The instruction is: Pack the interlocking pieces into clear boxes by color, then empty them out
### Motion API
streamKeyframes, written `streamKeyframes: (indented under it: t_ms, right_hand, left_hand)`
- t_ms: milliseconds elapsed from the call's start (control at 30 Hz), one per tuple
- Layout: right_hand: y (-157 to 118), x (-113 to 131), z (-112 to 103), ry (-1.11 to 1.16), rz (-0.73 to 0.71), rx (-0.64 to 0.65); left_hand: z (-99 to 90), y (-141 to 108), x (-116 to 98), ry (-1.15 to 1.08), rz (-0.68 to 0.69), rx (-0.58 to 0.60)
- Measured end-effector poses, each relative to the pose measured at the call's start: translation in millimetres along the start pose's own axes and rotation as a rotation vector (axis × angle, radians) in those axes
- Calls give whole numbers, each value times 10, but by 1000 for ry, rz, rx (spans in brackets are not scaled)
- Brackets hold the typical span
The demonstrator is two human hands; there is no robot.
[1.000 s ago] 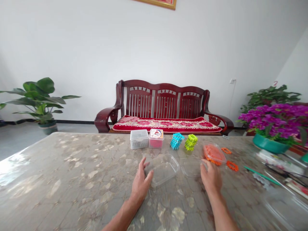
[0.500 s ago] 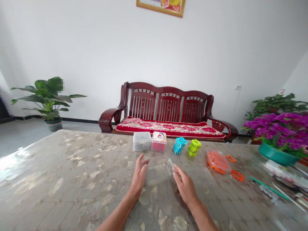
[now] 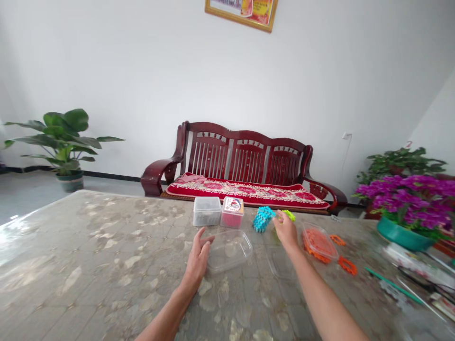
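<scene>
My left hand (image 3: 197, 255) rests at the left side of a clear plastic container (image 3: 231, 251), fingers stretched and thumb apart, by its rim. My right hand (image 3: 287, 230) is extended over the table between a blue stack of toothed plastic pieces (image 3: 263, 219) and a lime-green stack (image 3: 289, 215). Its fingers are apart and its tips are close to the blue stack's right edge; whether they touch it I cannot tell. The hand hides most of the green stack. A clear lid (image 3: 279, 263) lies flat beside the container, partly behind my right forearm.
Behind stand a frosted box (image 3: 207, 211) and a pink-filled box (image 3: 232, 213). To the right are a tub of orange pieces (image 3: 320, 242), loose orange rings (image 3: 347, 265), a green stick (image 3: 393, 284) and a flower pot (image 3: 401, 234). A wooden bench (image 3: 245, 151) stands beyond the table.
My right hand has left the clear container's right side and moved forward and right to the blue and green stacks. My left hand stays beside the container. The view has shifted slightly.
</scene>
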State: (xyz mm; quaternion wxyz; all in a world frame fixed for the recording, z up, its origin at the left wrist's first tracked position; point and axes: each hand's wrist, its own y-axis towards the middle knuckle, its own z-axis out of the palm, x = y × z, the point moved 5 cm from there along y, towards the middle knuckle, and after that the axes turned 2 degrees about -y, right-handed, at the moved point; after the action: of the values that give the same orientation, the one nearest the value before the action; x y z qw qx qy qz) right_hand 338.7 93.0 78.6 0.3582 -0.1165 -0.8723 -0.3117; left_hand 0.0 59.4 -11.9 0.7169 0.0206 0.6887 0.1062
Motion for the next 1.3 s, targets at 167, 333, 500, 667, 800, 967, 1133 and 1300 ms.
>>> streamKeyframes:
  t_ms: [167, 333, 500, 667, 800, 967, 1133, 1300]
  right_hand:
    - [197, -159, 139, 11, -9, 12]
    - [222, -192, 216, 81, -13, 4]
    - [233, -203, 224, 126, 3, -15]
    - [228, -220, 240, 176, 23, -22]
    - [218, -245, 259, 224, 59, -26]
    - [218, -252, 240, 302, 130, -47]
    - [64, -99, 129, 409, 146, -64]
    - [-358, -3, 68, 440, 126, 44]
  left_hand:
    - [-5, 6, 12, 33, 10, -4]
    - [-4, -6, -16, 66, 21, -2]
    - [6, -35, -86, 23, 8, -10]
    - [16, -56, -106, 14, -30, 3]
    - [9, -58, -85, 25, -15, 12]
    - [4, -62, -94, 35, -10, 7]
    - [-8, -62, -117, 32, 2, -13]
    - [-5, -61, -124, 41, -8, -13]
